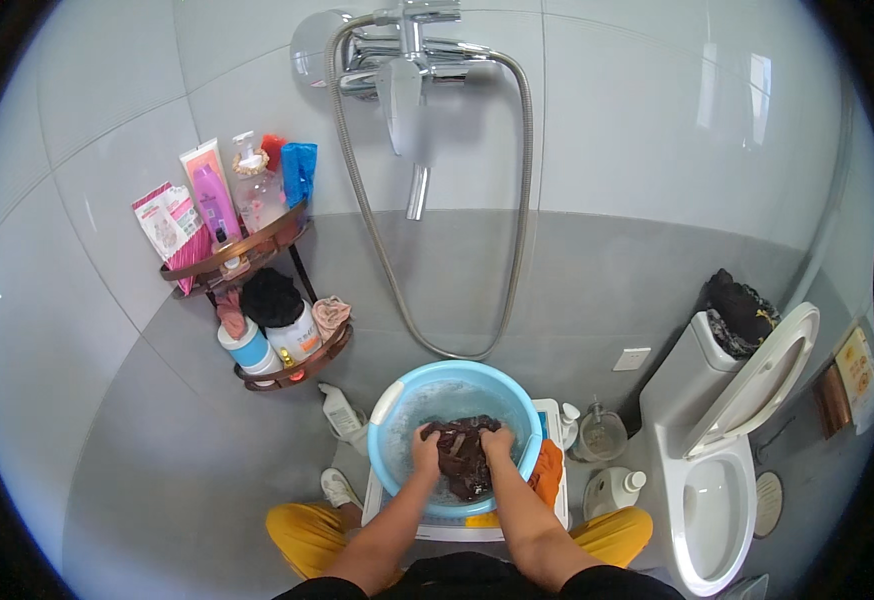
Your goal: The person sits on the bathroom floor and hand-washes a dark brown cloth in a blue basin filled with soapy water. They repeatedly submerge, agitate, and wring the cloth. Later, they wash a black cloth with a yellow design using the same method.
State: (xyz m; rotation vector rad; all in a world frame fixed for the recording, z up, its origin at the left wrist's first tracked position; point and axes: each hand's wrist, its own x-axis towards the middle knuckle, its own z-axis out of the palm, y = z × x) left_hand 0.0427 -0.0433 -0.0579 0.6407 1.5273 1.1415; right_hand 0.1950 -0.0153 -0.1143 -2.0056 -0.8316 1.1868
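Observation:
Both my hands are down in a light blue basin (383,470) of sudsy water. Between them bunches a dark brown wet cloth (465,465), its kind of garment not clear. My left hand (425,450) grips the cloth's left edge with fingers curled in. On the opposite side my right hand (497,442) has hold of the upper right part. The fingertips of both hands are partly hidden in the folds. Foamy water (447,397) surrounds the cloth, most visibly behind it.
The basin rests on a white stand (377,505), with an orange cloth (549,470) beside it. Bottles, including a white jug (612,492), stand between it and the toilet (702,500). A corner shelf (287,235) holds toiletries at left. A shower hose (522,200) loops above.

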